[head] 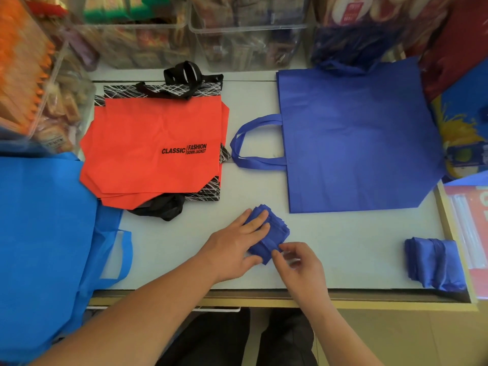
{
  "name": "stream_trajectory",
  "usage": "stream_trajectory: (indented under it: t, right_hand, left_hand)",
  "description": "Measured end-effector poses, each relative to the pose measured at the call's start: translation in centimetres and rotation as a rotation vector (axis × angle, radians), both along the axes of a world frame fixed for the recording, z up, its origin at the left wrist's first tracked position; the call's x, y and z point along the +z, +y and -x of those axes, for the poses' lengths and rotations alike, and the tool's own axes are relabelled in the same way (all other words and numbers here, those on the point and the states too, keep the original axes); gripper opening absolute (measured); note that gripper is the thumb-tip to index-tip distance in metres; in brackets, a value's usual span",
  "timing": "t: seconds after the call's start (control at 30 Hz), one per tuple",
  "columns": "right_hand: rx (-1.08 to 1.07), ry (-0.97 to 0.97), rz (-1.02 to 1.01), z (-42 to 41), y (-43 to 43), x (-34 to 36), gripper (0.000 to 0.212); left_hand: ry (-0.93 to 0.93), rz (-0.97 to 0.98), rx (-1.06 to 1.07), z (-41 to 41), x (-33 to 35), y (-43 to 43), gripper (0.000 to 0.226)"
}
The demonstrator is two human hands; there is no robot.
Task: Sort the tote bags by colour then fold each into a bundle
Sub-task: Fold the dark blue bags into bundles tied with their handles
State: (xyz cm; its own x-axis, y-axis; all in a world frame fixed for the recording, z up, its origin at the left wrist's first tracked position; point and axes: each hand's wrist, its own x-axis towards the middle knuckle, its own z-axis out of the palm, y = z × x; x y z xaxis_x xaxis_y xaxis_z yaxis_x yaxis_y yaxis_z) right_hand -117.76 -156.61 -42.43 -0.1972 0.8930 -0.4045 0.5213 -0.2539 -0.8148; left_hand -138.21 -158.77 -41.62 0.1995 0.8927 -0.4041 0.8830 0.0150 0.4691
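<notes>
A small folded dark-blue bundle (272, 233) lies near the table's front edge. My left hand (235, 247) presses flat on its left side with straight fingers. My right hand (295, 262) pinches the bundle's lower right corner. A flat dark-blue tote bag (353, 138) lies at the back right, handles pointing left. A stack of orange tote bags (155, 149) with black handles sits at the back left. Light-blue tote bags (45, 233) hang over the table's left edge. A finished dark-blue bundle (433, 262) rests at the front right.
Clear plastic bins (248, 35) of packaged snacks line the back of the white table (343, 249). More snack packets stand at the left, and colourful packaging at the right edge. The table's wooden rim runs along the front and right.
</notes>
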Motion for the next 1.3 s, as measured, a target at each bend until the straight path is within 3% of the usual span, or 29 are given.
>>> stream_trajectory:
  t: [0.1, 0.2, 0.3, 0.4, 0.47, 0.57, 0.63, 0.73, 0.9, 1.03, 1.07, 1.17, 1.23, 1.3]
  right_hand:
    - [0.001, -0.062, 0.01, 0.5, 2.3, 0.4, 0.044]
    - [0.267, -0.067, -0.066, 1.3, 4.7, 0.4, 0.067]
    - [0.498, -0.243, -0.14, 2.1, 5.9, 0.4, 0.057]
    - [0.425, -0.274, -0.124, 2.7, 5.5, 0.4, 0.05]
    - [0.412, -0.291, -0.114, 3.0, 4.7, 0.0, 0.045]
    - [0.224, -0.197, 0.078, 3.1, 4.2, -0.2, 0.031]
    - [0.149, -0.128, 0.207, 2.9, 4.7, 0.4, 0.034]
    - [0.214, -0.066, 0.257, 2.5, 4.9, 1.5, 0.035]
    - [0.287, -0.235, 0.035, 2.2, 4.7, 4.6, 0.016]
    - [0.33, -0.383, -0.111, 0.4, 3.8, 8.6, 0.02]
    - [0.353, -0.398, -0.128, -0.4, 3.6, 9.5, 0.019]
    - [0.388, -0.191, 0.001, -4.0, 3.6, 11.3, 0.017]
    - [0.45, -0.125, 0.111, -7.1, 4.2, 11.7, 0.022]
    - [0.526, -0.158, 0.156, -10.3, 4.6, 11.4, 0.027]
  left_hand:
    - [-0.062, -0.008, -0.024, 0.8, 0.3, -1.0, 0.076]
    - [-0.056, -0.111, 0.089, 1.0, 0.7, -1.6, 0.078]
    - [-0.028, -0.065, 0.499, 0.6, 1.2, -2.9, 0.069]
    - [-0.088, 0.071, 0.732, -0.9, 1.0, -4.0, 0.061]
    - [-0.262, 0.09, 0.849, -2.0, 0.5, -4.2, 0.059]
    - [-0.454, 0.039, 1.002, -2.7, 0.3, -3.6, 0.054]
    - [-0.506, 0.021, 1.033, -2.6, 0.5, -3.2, 0.055]
    - [-0.533, 0.042, 1.038, -2.2, 0.8, -2.7, 0.035]
    - [-0.625, 0.109, 0.84, -3.6, 3.7, -1.9, 0.02]
    - [-0.536, 0.077, 0.816, -6.7, 6.6, -1.1, 0.029]
    - [-0.588, 0.109, 0.828, -7.7, 7.1, -0.9, 0.036]
    - [-0.893, 0.221, 0.923, -10.7, 7.8, -0.1, 0.056]
    - [-0.92, 0.253, 0.98, -12.1, 7.7, 0.7, 0.046]
    - [-0.832, 0.274, 0.952, -13.5, 7.1, 1.2, 0.026]
